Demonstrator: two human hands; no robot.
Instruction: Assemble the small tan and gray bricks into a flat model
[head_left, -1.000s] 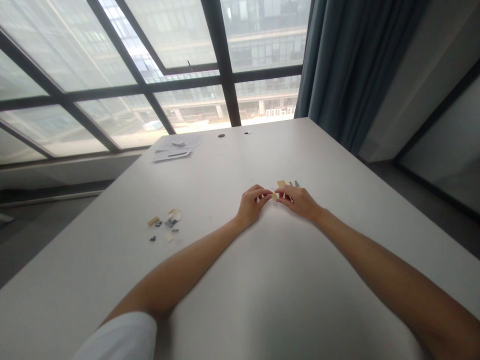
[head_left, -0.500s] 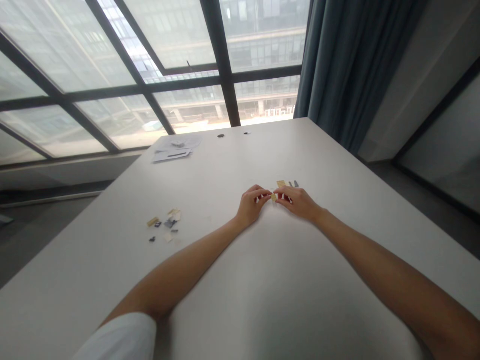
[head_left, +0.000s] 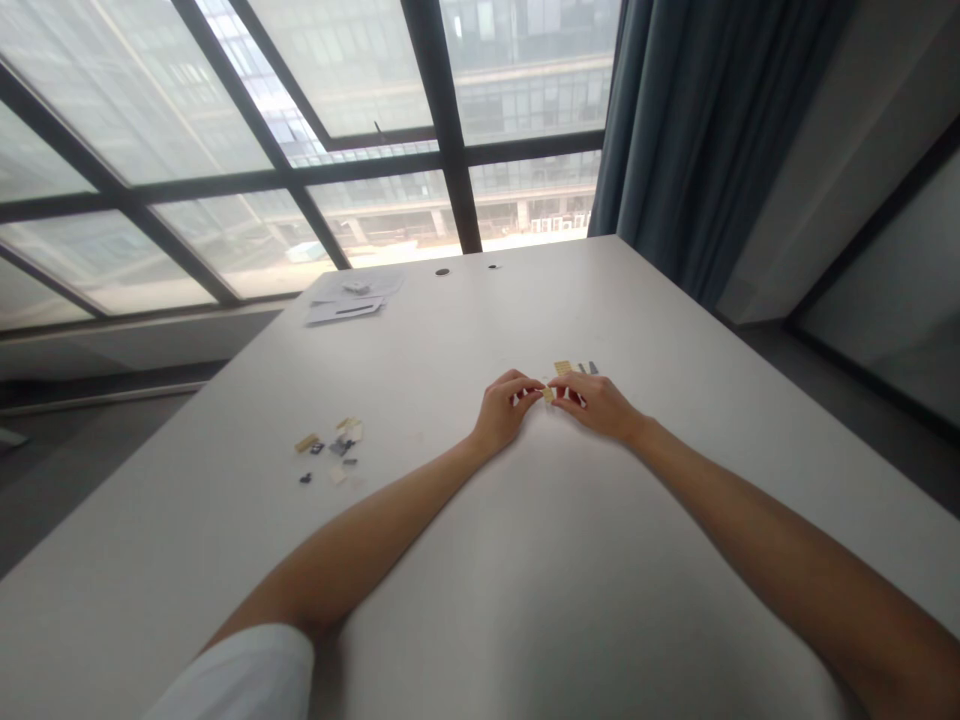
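Observation:
Between my two hands is a small pale-yellow piece (head_left: 548, 395), too small to name more exactly. My left hand (head_left: 504, 408) pinches it from the left with thumb and fingertips. From the right, my right hand (head_left: 598, 402) grips the same piece with thumb and index finger. Just behind my right hand lie a flat yellow studded piece (head_left: 562, 367) and a grey piece (head_left: 593, 368), partly hidden by the fingers. To the left, a loose group of small parts includes a tan plate (head_left: 307, 443), a black piece (head_left: 305, 479) and a cream piece (head_left: 338, 475).
All of this is on a large white table (head_left: 450, 350). Papers (head_left: 345, 312) with a small white object on them lie at its far left corner. A dark round disc (head_left: 442, 272) sits near the far edge, before tall windows. A blue curtain (head_left: 667, 130) hangs at the right.

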